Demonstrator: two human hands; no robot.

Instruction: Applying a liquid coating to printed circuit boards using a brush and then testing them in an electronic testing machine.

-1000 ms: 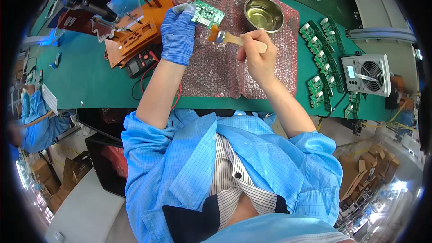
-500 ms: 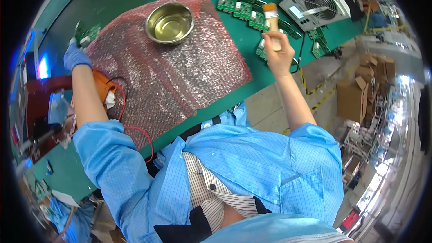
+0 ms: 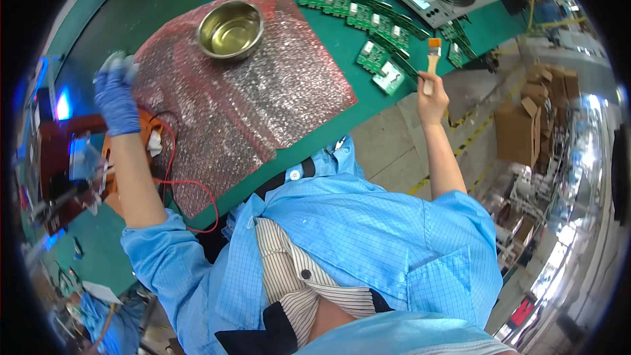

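Observation:
In my right hand (image 3: 432, 100) is a flat paintbrush (image 3: 432, 66) with a pale wooden handle and orange bristles, held upright past the table's right front edge. My left hand (image 3: 118, 95), in a blue glove with greyish fingertips, is raised at the left edge of the pink bubble-wrap sheet (image 3: 296, 85). Its fingers look stretched and somewhat apart, and no held thing shows in them. On the sheet stands a metal bowl (image 3: 204, 43) with yellowish liquid. Several green circuit boards (image 3: 358, 14) lie in rows at the right, the nearest board (image 3: 389, 79) close to the brush.
A white fan unit (image 3: 420, 0) with a small display stands at the back right of the green table (image 3: 328, 125). An orange tool holder (image 3: 131, 151) and a red cable (image 3: 204, 187) are beside my left forearm. Cardboard boxes (image 3: 516, 135) sit on the floor to the right.
The green circuit board seen at my left hand is out of sight, and that hand's fingers now point up. My right hand with the brush has moved right and nearer, away from the boards.

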